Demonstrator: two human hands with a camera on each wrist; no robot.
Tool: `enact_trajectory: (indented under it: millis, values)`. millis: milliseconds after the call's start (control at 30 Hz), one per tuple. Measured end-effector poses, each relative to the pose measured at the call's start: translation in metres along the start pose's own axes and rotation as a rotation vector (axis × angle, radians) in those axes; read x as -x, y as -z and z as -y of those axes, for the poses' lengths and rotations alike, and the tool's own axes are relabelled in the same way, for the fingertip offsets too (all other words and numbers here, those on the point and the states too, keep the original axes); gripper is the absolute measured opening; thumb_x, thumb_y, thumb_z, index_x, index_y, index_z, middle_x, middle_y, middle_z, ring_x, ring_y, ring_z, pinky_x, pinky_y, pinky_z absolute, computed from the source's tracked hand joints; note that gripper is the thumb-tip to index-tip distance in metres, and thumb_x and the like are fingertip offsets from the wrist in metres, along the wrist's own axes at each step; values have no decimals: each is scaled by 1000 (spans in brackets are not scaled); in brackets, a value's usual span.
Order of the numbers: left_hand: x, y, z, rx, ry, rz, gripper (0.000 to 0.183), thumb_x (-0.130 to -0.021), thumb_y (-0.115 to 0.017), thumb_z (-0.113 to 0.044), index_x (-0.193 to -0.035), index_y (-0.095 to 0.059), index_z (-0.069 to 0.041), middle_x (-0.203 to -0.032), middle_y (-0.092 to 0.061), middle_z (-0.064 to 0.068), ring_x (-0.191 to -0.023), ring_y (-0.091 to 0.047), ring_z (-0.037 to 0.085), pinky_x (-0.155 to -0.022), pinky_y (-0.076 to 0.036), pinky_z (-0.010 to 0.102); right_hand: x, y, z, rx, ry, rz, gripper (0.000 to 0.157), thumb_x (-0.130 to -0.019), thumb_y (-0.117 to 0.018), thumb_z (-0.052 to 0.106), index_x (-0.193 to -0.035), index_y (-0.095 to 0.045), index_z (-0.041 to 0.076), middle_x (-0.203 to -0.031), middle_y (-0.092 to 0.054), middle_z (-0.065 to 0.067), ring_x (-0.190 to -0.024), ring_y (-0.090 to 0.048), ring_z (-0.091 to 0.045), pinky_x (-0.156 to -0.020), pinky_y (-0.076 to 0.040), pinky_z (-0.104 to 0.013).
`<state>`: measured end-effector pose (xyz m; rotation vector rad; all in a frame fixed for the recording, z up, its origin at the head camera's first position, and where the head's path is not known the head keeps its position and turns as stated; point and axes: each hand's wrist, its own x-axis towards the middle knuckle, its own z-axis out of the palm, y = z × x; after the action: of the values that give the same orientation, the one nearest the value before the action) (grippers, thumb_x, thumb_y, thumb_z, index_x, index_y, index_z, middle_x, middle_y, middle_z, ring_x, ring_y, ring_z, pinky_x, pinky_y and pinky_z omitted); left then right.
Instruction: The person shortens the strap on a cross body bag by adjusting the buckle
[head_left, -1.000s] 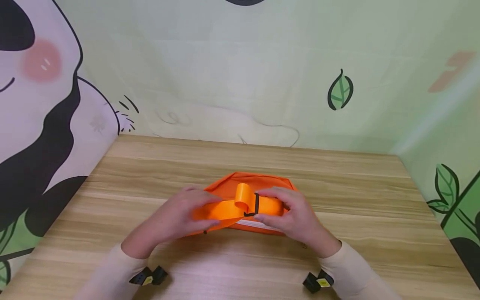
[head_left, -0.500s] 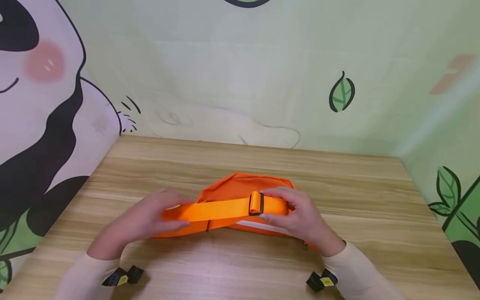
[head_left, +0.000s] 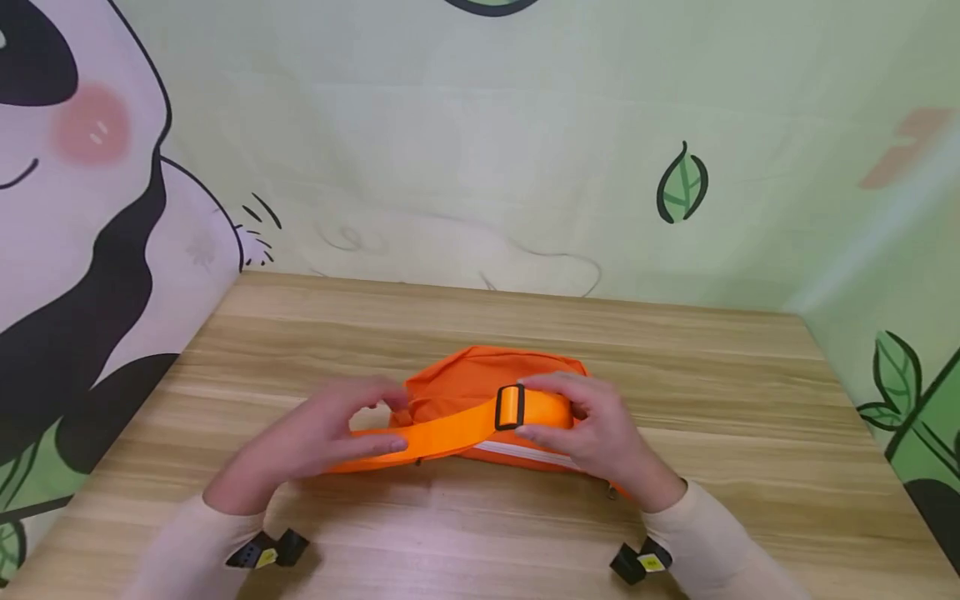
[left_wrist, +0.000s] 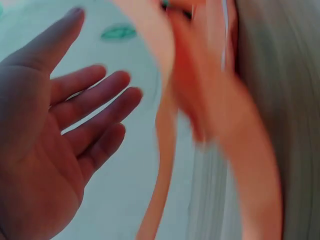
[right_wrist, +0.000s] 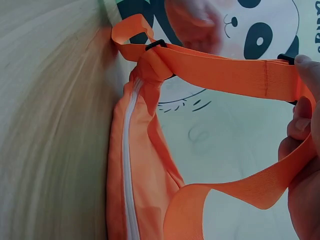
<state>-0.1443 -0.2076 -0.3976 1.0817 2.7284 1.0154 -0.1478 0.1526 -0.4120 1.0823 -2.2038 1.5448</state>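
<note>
The right hand (head_left: 603, 433) pinches the orange webbing strap (head_left: 450, 430) beside its black slide buckle (head_left: 521, 406); the left hand (head_left: 318, 429) is spread. Just beyond them lies the orange waist bag (head_left: 487, 375), likely light and floppy, best gripped by the stiffer buckle.

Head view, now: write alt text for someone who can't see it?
A person's right hand holds an orange strap at its black buckle, over an orange bag with a white zipper on a wooden table. The left hand, fingers loosely curved, is near the strap.
</note>
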Motion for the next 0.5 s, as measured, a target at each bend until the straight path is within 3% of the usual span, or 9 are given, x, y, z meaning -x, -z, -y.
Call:
enact_trajectory:
  millis: [300,367,500]
  values:
    - [-47,-46,-43,302,36,-37,61,-94,-86,-31,-148,-62,-16,-139,-71,-4,-124,-65,19,-110,-54,52,-1,-6,10,35,-95,6,47,-79,-92,-3,-122,-76,3,-116,-80,-15,-96,-70,-12,-73,-62,-27]
    - [-52,-53,-47,356,42,-54,59,-93,-87,-28,-146,-63,-16,-137,-72,-3,-122,-66,18,-111,-54,46,-1,-7,10,28,-95,7,48,-78,-92,-3,-123,-76,3,-116,-80,-16,-96,-69,-12,-72,-61,-27]
    - [-57,-61,-51,449,49,-67,49,-95,-85,-21,-140,-65,-16,-124,-75,-1,-109,-68,18,-100,-58,32,0,-5,10,31,-86,28,50,-79,-92,-4,-125,-75,5,-117,-79,-14,-97,-68,-13,-74,-60,-27]
